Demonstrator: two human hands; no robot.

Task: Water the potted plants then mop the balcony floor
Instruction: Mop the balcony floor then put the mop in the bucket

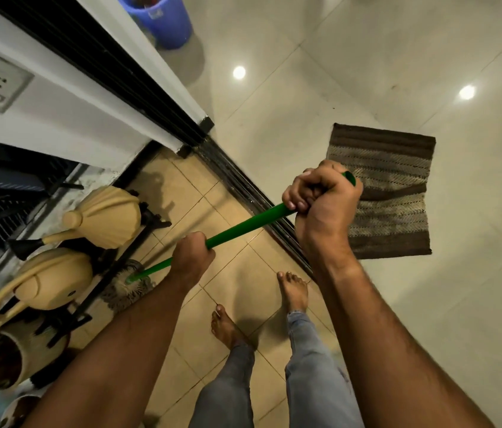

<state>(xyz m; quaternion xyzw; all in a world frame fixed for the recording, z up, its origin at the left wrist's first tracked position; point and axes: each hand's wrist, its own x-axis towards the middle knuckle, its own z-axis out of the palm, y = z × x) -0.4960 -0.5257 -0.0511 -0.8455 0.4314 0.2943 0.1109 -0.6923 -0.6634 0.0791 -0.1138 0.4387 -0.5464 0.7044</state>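
A mop with a green handle [243,225] slants from upper right down to lower left. My right hand [323,193] grips the handle near its top end. My left hand [192,257] grips it lower down. The stringy mop head [126,293] lies on the tan balcony floor tiles [200,193], next to a black plant stand. Two beige watering cans [107,216] [52,281] sit on that stand at the left. A beige plant pot [32,350] stands below them; the plants themselves are mostly out of view.
A black sliding-door track [243,186] divides the balcony tiles from the glossy indoor floor. A brown striped doormat [388,193] lies indoors beside the track. A blue bucket [163,17] stands at the top. My bare feet [293,293] are on the balcony tiles. A black railing runs along the left.
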